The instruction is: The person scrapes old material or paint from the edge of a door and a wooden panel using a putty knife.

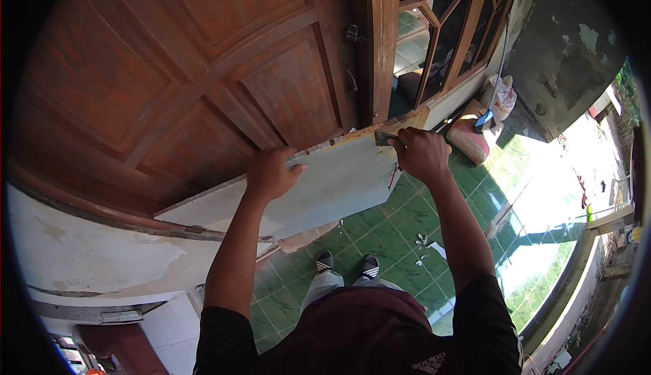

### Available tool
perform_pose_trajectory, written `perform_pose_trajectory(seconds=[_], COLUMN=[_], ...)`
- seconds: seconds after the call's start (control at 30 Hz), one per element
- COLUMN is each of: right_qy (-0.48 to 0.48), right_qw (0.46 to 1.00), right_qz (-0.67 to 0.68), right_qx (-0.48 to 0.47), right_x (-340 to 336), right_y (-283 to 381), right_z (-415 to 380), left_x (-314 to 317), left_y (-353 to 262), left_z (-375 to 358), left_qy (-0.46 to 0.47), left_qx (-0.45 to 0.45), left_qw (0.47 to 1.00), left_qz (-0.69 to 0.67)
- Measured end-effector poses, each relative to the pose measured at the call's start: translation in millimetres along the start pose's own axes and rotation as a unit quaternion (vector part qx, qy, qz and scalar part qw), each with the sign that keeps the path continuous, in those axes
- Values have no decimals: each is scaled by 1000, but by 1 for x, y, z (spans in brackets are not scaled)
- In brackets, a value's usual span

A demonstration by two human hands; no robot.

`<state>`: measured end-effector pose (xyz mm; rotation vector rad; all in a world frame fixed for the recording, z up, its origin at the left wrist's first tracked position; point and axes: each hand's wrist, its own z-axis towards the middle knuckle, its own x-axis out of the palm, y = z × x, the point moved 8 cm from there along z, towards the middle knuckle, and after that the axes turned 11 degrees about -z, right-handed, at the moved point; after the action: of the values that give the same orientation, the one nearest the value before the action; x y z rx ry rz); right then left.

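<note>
A white panel (325, 188) stands on edge in front of the wooden door, its top edge rough and brownish. My left hand (270, 173) is closed over that top edge, the thumb on the near face. My right hand (424, 154) grips a scraper (385, 139) with a flat dark blade. The blade lies against the panel's face, close under the top edge near its right end. Most of the scraper's handle is hidden in my fingers. A thin red object or mark (392, 177) shows at the panel's right edge.
Behind the panel is a brown paneled door (203, 70) with a latch (352, 34). A glazed wooden frame (441, 36) adjoins it. Sacks (469, 134) and a blue-headed broom (484, 119) stand at the right. White scraps (422, 241) lie on green tiles (366, 239) by my feet.
</note>
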<state>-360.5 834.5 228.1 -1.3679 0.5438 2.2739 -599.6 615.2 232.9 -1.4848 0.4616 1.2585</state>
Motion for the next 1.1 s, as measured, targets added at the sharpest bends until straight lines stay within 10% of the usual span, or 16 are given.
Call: perform_pose_trajectory(seconds=[1.1], right_qy=[61], right_qw=[995], right_qz=[-35], right_qx=[-76], right_x=[-2], right_y=[3], right_z=[14], left_x=[-3], left_y=[-7], left_z=[-1], left_qy=[-23], left_qx=[22], left_qw=[999], left_qz=[11])
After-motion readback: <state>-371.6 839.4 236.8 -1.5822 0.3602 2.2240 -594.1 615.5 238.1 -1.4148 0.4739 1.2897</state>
